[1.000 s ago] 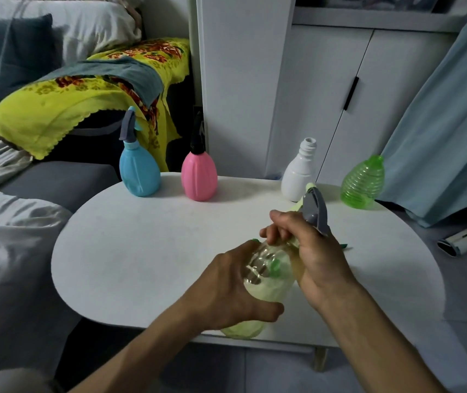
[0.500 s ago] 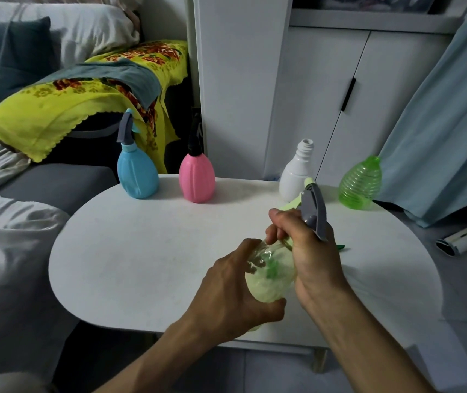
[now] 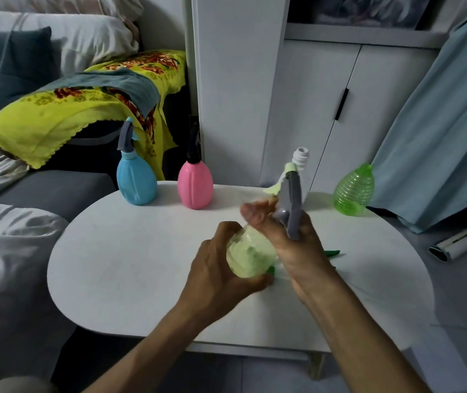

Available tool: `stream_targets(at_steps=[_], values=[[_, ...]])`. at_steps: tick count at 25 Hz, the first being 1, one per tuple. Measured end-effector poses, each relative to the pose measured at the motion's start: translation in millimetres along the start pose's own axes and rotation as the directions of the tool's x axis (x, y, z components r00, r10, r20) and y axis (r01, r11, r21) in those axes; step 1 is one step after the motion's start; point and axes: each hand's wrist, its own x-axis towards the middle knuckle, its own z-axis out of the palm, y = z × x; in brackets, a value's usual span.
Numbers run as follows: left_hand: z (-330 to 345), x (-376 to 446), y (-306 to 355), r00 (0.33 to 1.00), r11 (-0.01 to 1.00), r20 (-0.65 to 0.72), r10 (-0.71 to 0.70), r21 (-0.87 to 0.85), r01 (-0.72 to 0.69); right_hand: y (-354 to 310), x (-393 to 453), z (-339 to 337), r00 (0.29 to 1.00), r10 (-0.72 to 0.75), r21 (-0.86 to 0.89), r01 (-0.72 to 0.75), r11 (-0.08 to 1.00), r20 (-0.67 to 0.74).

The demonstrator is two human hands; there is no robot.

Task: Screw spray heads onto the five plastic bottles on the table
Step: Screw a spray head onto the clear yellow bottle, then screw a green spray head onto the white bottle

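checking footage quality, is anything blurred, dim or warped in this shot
Head view: dim, flat indoor light; the right hand and the spray head it grips are motion-smeared; the blue bottle is sharp; the wide lens bends the cabinet edges.

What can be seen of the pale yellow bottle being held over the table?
The pale yellow bottle looks like translucent, ribbed plastic with a rounded body. It is held above the white table, tilted with its neck up and to the right. The left hand cups its body from the left and below; the right hand grips the grey spray head at its neck. Fingers hide the neck joint.
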Motion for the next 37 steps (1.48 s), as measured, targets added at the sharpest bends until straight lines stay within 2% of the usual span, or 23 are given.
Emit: stream_targets(at_steps=[2,4,6,8,10,13,16,18,23,27,32,37], values=[[-7,1,-3,0.998,0.992,-0.048,-0.048,-0.119,0.042,-3,-4,3,0.983,0.122,-0.053,-0.116,0.992,0.136],[-14,-1,-6,0.995,0.973,-0.082,-0.058,-0.228,0.037,-3,-15,13,0.970,0.167,-0.167,-0.138,0.976,0.176],[-22,1,-7,0.995,0.962,-0.091,-0.033,-0.274,0.007,-2,-21,29,0.992,0.106,-0.315,-0.081,0.946,0.063],[-26,6,-7,0.998,0.952,-0.051,-0.026,-0.307,0.009,-3,-18,40,0.998,-0.020,-0.398,-0.003,0.917,-0.055],[-33,16,-9,1.000,0.972,0.026,-0.001,-0.236,0.007,-5,-1,42,0.986,-0.120,-0.465,0.055,0.884,-0.112],[-51,37,-31,0.990,0.998,0.131,-0.050,0.029,0.047,4,44,30,0.977,-0.075,-0.491,-0.034,0.870,-0.199],[-71,49,-60,0.979,0.929,0.201,-0.037,0.369,-0.040,22,97,21,0.956,-0.049,-0.528,-0.117,0.841,-0.290],[-72,51,-71,0.964,0.872,0.260,-0.061,0.483,-0.075,40,124,22,0.946,-0.026,-0.517,-0.154,0.842,-0.324],[-54,53,-89,0.895,0.766,0.416,-0.160,0.624,-0.153,83,161,25,0.928,0.007,-0.530,-0.219,0.819,-0.372],[-49,53,-95,0.837,0.755,0.495,-0.233,0.635,-0.166,100,167,22,0.926,-0.035,-0.555,-0.195,0.809,-0.376],[-41,50,-94,0.807,0.736,0.516,-0.288,0.658,-0.157,103,166,23,0.922,-0.070,-0.582,-0.181,0.793,-0.381],[-43,49,-93,0.794,0.739,0.528,-0.300,0.656,-0.156,101,169,17,0.926,-0.041,-0.580,-0.200,0.789,-0.374]])
